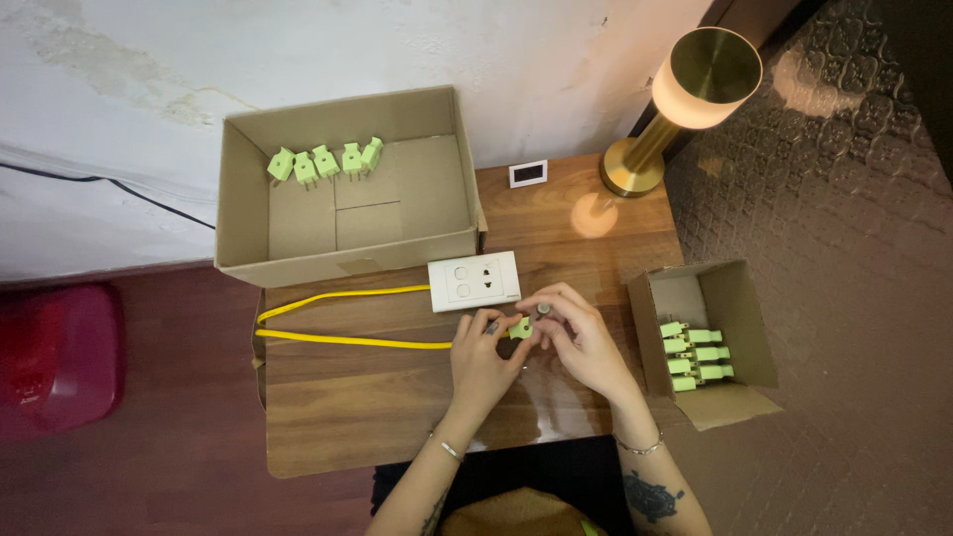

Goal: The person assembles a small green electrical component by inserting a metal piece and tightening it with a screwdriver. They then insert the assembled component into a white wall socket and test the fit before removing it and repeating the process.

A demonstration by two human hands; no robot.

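Both my hands meet over the small wooden table (347, 397). My left hand (481, 362) pinches a light green plug (520, 328) at the end of a yellow cable (347, 340) that loops off to the left. My right hand (581, 333) touches the same plug from the right and holds a small dark round object (543, 311) at its fingertips. Just above my hands, a white socket plate (475, 281) lies flat on the table.
A large open cardboard box (248, 228) at the back holds several green plugs (323, 162) in a row. A smaller box (740, 318) at the right holds several more. A brass lamp (685, 99) and a small white display (528, 174) stand at the back right.
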